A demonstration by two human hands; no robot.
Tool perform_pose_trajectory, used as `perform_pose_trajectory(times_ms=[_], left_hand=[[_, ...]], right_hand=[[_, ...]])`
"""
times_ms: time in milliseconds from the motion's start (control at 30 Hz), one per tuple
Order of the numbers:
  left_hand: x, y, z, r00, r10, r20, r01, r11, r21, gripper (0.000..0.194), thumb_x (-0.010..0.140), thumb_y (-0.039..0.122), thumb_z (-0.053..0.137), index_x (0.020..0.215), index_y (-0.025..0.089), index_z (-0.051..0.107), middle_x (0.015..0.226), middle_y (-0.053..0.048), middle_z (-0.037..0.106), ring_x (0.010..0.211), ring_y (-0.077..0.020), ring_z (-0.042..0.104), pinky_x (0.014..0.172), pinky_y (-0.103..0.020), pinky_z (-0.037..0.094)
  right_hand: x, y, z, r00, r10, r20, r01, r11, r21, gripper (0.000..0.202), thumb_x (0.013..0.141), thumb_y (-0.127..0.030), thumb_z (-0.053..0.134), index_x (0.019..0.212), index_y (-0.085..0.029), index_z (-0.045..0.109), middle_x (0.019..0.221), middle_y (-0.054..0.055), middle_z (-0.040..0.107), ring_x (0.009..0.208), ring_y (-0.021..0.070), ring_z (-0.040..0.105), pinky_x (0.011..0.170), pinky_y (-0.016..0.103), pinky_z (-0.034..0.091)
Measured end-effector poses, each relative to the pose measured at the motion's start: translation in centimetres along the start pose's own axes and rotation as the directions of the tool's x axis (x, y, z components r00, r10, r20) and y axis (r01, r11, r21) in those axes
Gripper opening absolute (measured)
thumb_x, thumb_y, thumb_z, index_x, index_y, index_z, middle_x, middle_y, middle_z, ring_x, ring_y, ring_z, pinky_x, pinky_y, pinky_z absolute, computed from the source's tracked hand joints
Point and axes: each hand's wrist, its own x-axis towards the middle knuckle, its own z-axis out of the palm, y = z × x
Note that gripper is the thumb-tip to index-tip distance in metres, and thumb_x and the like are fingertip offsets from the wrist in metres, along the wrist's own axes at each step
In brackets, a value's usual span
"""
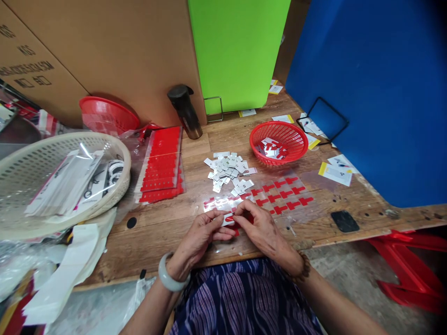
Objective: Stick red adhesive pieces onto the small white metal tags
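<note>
My left hand point(206, 230) is closed on a small silver metal plate point(227, 219) near the table's front edge. A red sticker point(229, 217) lies against the plate's face. My right hand point(261, 228) pinches at the sticker's right end; its fingertips partly hide that spot. Under and beside both hands lies a clear sheet point(302, 215) with rows of red T-shaped stickers point(280, 184). Just beyond it is a loose pile of silver metal plates point(228, 170). A red basket point(296, 139) behind the sheet holds several plates with red on them.
Stacked red sticker sheets point(160, 160) lie left of the pile, with a dark tumbler point(186, 114) behind. A cream basket point(120, 186) of packaged cards fills the left side. Green point(237, 51) and blue panels point(370, 102) stand behind. A black square point(344, 221) lies near the right front edge.
</note>
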Motion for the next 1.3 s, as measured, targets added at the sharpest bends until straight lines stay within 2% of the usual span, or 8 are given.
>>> perform_pose_trajectory(times_ms=[233,733,967,1167,1300], left_hand=[[0.0,-0.2,0.0,1.0,-0.009,0.001,0.009,1.0,0.014,0.037,0.069,0.015,0.075,0.102,0.008,0.06,0.08,-0.011,0.073,0.069,-0.0176,0.071,0.063,-0.021,0.056],[0.1,-0.2,0.1,0.999,-0.024,-0.029,0.023,1.0,-0.004,0.032,0.07,0.009,0.071,0.1,0.007,0.059,0.077,-0.012,0.073,0.064,-0.0166,0.071,0.06,-0.02,0.057],[0.2,-0.3,0.4,0.998,-0.009,-0.067,0.01,1.0,0.014,0.033,0.07,0.013,0.073,0.098,0.006,0.059,0.079,-0.013,0.073,0.064,-0.0156,0.071,0.06,-0.019,0.056],[0.3,-0.7,0.7,0.985,0.088,-0.149,-0.069,0.99,0.127,0.035,0.066,0.023,0.077,0.092,0.009,0.059,0.067,-0.009,0.073,0.059,-0.0149,0.07,0.058,-0.019,0.055],[0.2,-0.6,1.1,0.964,0.173,-0.2,-0.133,0.971,0.198,0.035,0.065,0.027,0.077,0.091,0.01,0.06,0.067,-0.005,0.072,0.058,-0.0135,0.069,0.06,-0.02,0.055]], right_hand=[[-0.1,0.2,0.2,1.0,0.008,-0.025,-0.008,1.0,0.025,0.009,0.08,-0.013,0.052,0.075,-0.021,0.053,0.068,-0.004,0.054,0.063,0.0123,0.05,0.059,0.024,0.039],[-0.3,0.3,0.4,1.0,0.02,-0.019,-0.019,1.0,0.021,0.011,0.08,-0.012,0.05,0.076,-0.021,0.052,0.07,-0.004,0.054,0.065,0.0124,0.05,0.061,0.024,0.039],[-0.3,0.3,0.6,0.999,0.03,-0.016,-0.03,1.0,-0.009,0.011,0.081,-0.011,0.05,0.077,-0.021,0.052,0.073,-0.003,0.054,0.066,0.0126,0.05,0.063,0.025,0.039],[-0.4,0.1,0.9,0.995,0.087,-0.046,-0.085,0.996,0.036,0.011,0.079,-0.01,0.05,0.074,-0.019,0.054,0.073,-0.002,0.057,0.069,0.0136,0.052,0.066,0.026,0.04],[-0.5,-0.3,1.2,0.988,0.128,-0.088,-0.121,0.99,0.08,0.011,0.077,-0.011,0.051,0.07,-0.019,0.055,0.073,-0.001,0.058,0.072,0.0151,0.054,0.069,0.027,0.041]])
